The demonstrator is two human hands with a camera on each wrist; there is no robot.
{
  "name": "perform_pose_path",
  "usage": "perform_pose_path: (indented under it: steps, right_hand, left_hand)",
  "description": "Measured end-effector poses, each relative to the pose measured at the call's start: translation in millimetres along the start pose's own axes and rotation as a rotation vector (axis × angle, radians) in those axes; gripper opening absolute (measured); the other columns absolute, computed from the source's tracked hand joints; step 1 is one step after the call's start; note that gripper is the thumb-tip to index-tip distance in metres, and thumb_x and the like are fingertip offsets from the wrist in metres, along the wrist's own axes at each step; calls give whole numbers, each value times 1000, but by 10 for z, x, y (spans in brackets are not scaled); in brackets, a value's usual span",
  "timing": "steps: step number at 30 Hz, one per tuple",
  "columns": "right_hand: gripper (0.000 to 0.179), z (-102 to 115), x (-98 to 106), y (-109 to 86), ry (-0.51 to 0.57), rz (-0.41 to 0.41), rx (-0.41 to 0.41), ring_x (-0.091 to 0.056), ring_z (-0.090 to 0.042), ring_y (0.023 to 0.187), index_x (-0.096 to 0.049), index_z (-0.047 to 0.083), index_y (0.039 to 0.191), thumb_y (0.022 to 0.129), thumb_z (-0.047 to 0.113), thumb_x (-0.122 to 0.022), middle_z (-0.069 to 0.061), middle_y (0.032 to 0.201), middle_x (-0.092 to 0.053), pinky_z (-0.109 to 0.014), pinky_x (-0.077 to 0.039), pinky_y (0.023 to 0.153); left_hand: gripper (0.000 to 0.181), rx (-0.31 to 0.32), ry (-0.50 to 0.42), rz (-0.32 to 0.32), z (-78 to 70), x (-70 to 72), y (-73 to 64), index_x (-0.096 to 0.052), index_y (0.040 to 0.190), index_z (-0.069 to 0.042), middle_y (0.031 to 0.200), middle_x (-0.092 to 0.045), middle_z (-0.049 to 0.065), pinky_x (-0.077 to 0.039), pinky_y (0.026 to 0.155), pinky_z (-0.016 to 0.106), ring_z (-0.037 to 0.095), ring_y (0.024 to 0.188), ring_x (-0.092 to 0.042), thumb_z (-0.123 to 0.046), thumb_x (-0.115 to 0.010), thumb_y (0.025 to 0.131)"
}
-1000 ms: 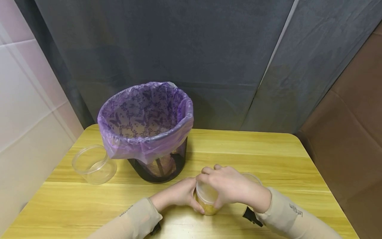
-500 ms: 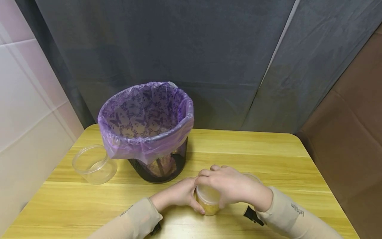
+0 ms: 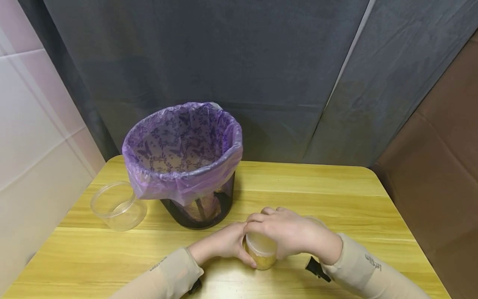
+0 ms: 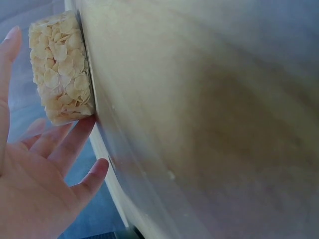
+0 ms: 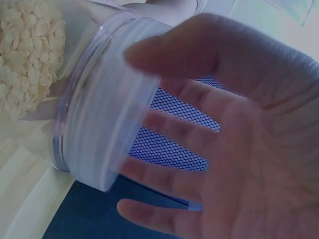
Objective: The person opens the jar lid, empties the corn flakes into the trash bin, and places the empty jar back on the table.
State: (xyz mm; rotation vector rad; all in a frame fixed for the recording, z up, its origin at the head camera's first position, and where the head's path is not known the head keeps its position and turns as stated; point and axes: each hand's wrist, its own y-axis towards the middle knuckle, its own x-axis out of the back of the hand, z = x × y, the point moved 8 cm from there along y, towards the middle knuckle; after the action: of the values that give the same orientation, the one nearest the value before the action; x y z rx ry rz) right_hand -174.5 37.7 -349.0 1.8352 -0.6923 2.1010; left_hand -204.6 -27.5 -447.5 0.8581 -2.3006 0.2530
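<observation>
A clear plastic jar (image 3: pixel 264 261) of pale yellow flakes stands upright near the table's front, under a translucent white lid (image 3: pixel 260 243). My left hand (image 3: pixel 225 241) holds the jar's left side, with the thumb low at the front. In the left wrist view the flakes (image 4: pixel 61 64) show through the wall and the fingertips (image 4: pixel 82 127) are at the jar's base. From above, my right hand (image 3: pixel 291 233) grips the lid. The right wrist view has its thumb (image 5: pixel 167 52) on the lid's near side, fingers across the far side.
A mesh bin (image 3: pixel 220 205) lined with a purple bag (image 3: pixel 179 185) stands at the back left of the wooden table (image 3: pixel 313 182). To its left is an uncovered clear tub (image 3: pixel 121 211). Behind my right wrist, a clear rim (image 3: pixel 318 221) partly shows.
My right hand has turned slightly on the lid, its thumb shifting a little to the right. My left hand and the jar stay in place.
</observation>
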Motion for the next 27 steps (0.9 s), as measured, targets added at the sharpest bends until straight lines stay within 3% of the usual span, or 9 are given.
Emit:
perform_pose_path:
  steps: [3, 6, 11, 15, 18, 27]
  right_hand:
    - [85, -23, 3, 0, 39, -1, -46, -47, -26, 119, -50, 22, 135, 60, 32, -88, -4, 140, -45, -49, -47, 90]
    - [86, -52, 19, 10, 45, -32, -113, -50, -31, 116, -48, 18, 137, 65, 51, -82, -12, 139, -45, -51, -49, 86]
    - [102, -106, 54, 29, -58, -131, -263, -60, -31, 92, -51, 4, 132, 59, 72, -71, -16, 114, -57, -40, -55, 68]
    - [109, -130, 47, 28, -97, -155, -354, -61, -30, 78, -51, -2, 130, 56, 76, -68, -17, 104, -59, -36, -54, 60]
    - [105, -129, 33, 35, -89, -156, -375, -59, -26, 69, -53, -2, 125, 56, 75, -69, -16, 98, -59, -33, -52, 55]
    - [84, -88, 20, 53, -93, -147, -350, -56, -20, 61, -60, -1, 111, 59, 63, -79, -9, 85, -56, -29, -50, 51]
  left_hand:
    - [87, 6, -5, 1, 11, -7, 2, -48, 135, -17, 122, -58, -7, -42, 97, 29, 7, 110, -53, -33, -90, 60]
    - [84, 11, -22, 7, 22, -16, 7, -49, 132, -17, 120, -59, -11, -42, 97, 28, 5, 108, -54, -32, -90, 60]
    - [88, 20, -47, 9, 33, -23, 15, -44, 134, -19, 116, -60, -11, -44, 94, 27, 4, 103, -56, -32, -90, 60]
    - [85, 23, -51, 8, 32, -22, 15, -45, 130, -21, 113, -61, -13, -44, 93, 26, 3, 101, -57, -31, -91, 59]
    - [83, 21, -50, 4, 31, -20, 18, -46, 128, -20, 111, -61, -13, -45, 91, 25, 2, 98, -57, -30, -91, 59]
    - [86, 13, -43, -6, 41, -26, 26, -45, 131, -20, 111, -61, -11, -46, 88, 24, 3, 98, -57, -31, -91, 58]
